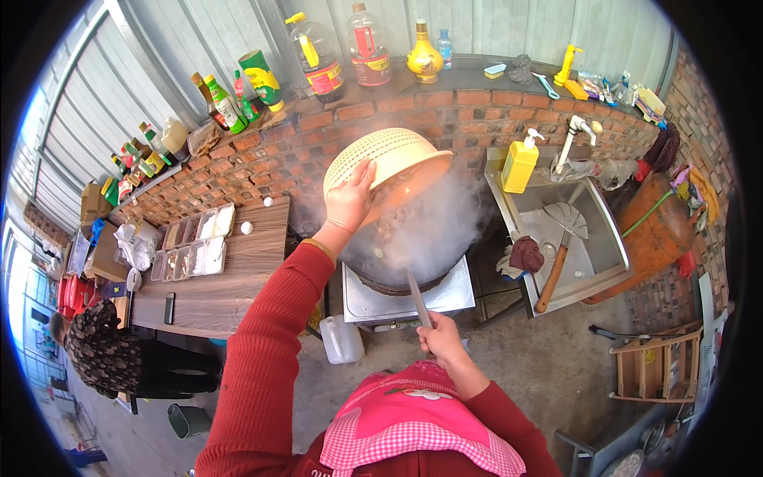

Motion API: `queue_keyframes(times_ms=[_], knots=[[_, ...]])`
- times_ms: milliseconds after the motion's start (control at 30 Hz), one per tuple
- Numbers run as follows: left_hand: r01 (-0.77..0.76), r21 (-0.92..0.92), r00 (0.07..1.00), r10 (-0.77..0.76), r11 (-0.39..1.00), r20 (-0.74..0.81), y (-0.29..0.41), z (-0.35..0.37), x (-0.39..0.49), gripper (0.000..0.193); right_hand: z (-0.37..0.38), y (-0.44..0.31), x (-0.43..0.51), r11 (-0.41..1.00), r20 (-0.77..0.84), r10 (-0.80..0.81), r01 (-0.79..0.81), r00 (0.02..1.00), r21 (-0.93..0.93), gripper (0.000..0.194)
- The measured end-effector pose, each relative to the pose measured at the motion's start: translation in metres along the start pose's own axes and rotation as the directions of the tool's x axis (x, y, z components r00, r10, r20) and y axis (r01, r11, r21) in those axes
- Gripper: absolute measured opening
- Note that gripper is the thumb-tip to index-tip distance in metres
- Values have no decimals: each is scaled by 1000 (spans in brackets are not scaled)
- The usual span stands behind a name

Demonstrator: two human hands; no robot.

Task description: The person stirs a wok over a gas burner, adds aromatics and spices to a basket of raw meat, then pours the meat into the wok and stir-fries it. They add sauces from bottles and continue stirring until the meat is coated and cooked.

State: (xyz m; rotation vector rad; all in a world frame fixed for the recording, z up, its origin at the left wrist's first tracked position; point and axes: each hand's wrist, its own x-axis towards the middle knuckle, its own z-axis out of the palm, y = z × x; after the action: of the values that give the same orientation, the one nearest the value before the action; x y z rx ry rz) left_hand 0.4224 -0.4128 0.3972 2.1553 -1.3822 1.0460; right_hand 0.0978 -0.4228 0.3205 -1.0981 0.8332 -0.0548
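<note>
My left hand (351, 200) grips the side of a plastic colander basket (381, 156), which is tipped on its side over a large wok (378, 280). Chunks of food show in the colander's mouth. Thick steam rises from the wok and hides most of what is in it. In my right hand (442, 341) is the metal handle (419, 301) of a utensil that reaches down into the wok; its far end is lost in the steam. The wok sits on a stove with a shiny metal top (360, 301).
To the right, a steel sink (614, 256) holds a wire strainer with a wooden handle (551, 274). At the left, a wooden table (256, 268) bears seasoning trays (205, 256) and a phone (170, 307). A white jug (341, 340) stands below the stove. Another person (107, 352) bends at far left.
</note>
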Motion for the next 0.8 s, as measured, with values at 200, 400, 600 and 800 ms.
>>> queue_keyframes(times_ms=[200,400,600,800], knots=[[-76,-1,994,76,997,-79,0,-20,10,58,-34,-1,16,775,-84,-396,284,914,-564,48],[-85,-5,983,83,996,-163,-9,-44,29,58,-53,-20,14,707,-110,-436,265,893,-656,54],[-70,9,973,70,998,-222,-13,-67,43,57,-65,-63,8,569,-38,-455,257,890,-781,55],[-33,63,979,45,997,-201,-10,-66,30,49,-88,-129,-18,272,72,-597,286,799,-919,58]])
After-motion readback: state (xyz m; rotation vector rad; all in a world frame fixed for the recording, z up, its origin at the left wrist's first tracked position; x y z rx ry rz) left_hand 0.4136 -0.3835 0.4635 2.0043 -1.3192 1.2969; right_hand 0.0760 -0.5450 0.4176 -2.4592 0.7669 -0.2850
